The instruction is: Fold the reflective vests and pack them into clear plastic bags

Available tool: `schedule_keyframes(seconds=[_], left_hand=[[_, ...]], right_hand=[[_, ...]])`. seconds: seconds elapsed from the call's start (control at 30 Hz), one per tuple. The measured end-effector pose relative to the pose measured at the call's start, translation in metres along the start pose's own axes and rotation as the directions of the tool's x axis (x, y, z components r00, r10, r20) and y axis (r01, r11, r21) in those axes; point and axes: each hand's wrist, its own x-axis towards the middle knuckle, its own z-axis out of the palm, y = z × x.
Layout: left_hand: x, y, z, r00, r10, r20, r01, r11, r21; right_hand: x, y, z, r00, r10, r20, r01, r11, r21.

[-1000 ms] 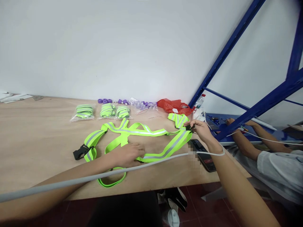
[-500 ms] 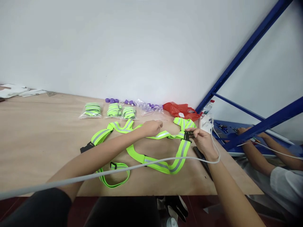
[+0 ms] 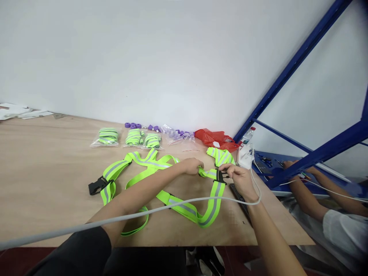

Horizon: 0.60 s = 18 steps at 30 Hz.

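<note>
A neon-green reflective strap vest (image 3: 212,203) with grey stripes lies spread on the wooden table. My left hand (image 3: 194,166) is closed on one of its straps near the middle; the fingertips are partly hidden. At the right side, my right hand (image 3: 238,177) pinches the vest by its black buckle (image 3: 220,176), thumb and forefinger together. Another black buckle (image 3: 97,186) rests at the vest's left end. A loose green strap loop (image 3: 143,224) shows in front, partly behind my left arm. Just behind my right hand sits a folded green reflective strap bundle (image 3: 221,156).
Bagged green straps (image 3: 108,136) stand in a row at the back, near purple rolls (image 3: 132,125) and a red plastic bag (image 3: 214,138). A white cable (image 3: 172,203) crosses in front of both arms. A dark phone-like object (image 3: 240,199) lies right. Beyond the blue frame (image 3: 287,76), another person's arms work.
My left hand has moved right and slightly down, bunching the strap towards the buckle. The right hand keeps its pinch at the buckle. The whole view has shifted a little.
</note>
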Motion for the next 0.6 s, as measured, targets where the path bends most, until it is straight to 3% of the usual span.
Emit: schedule_keyframes(seconds=[0.17,0.3,0.47,0.6], left_hand=[[0.012,-0.019,-0.02,0.991,-0.137,0.006,0.136,0.979,-0.153],[0.011,-0.032,-0.029,0.979,-0.194,0.068,0.204,0.954,-0.219],[0.006,-0.032,-0.026,0.967,-0.187,0.176,0.215,0.963,-0.16],[0.012,-0.02,-0.016,0.977,-0.128,0.169,0.138,0.989,-0.047]], right_hand=[[-0.005,-0.011,-0.001,0.969,-0.122,0.213,0.162,0.97,-0.181],[-0.005,-0.013,-0.008,0.934,-0.207,0.291,0.313,0.866,-0.39],[-0.005,-0.014,-0.008,0.844,-0.262,0.469,0.522,0.602,-0.604],[-0.011,-0.01,0.018,0.718,-0.099,0.689,0.665,0.388,-0.638]])
